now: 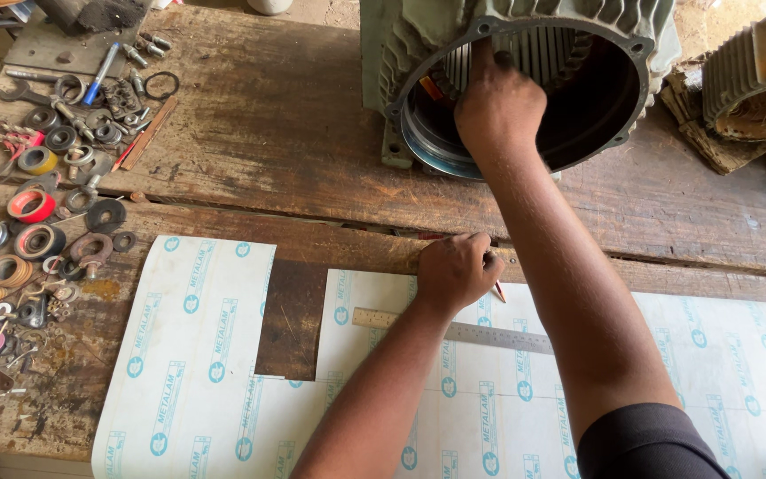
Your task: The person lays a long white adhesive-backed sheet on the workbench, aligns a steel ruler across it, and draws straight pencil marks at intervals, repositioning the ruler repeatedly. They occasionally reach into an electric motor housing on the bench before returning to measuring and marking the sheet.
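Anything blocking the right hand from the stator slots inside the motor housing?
Nothing visible. The right hand is already at the open mouth of the motor housing, fingers against the slotted stator core. The left hand rests apart on the white sheet, near the steel ruler, holding what looks like a pencil.

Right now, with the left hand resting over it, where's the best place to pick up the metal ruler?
Probably the metal ruler is best taken at its bare right end, coming from above. It lies flat on the white sheet, so the fingers likely must pinch its long edges. The left hand and forearm cover the left part; the right hand is inside the motor housing.
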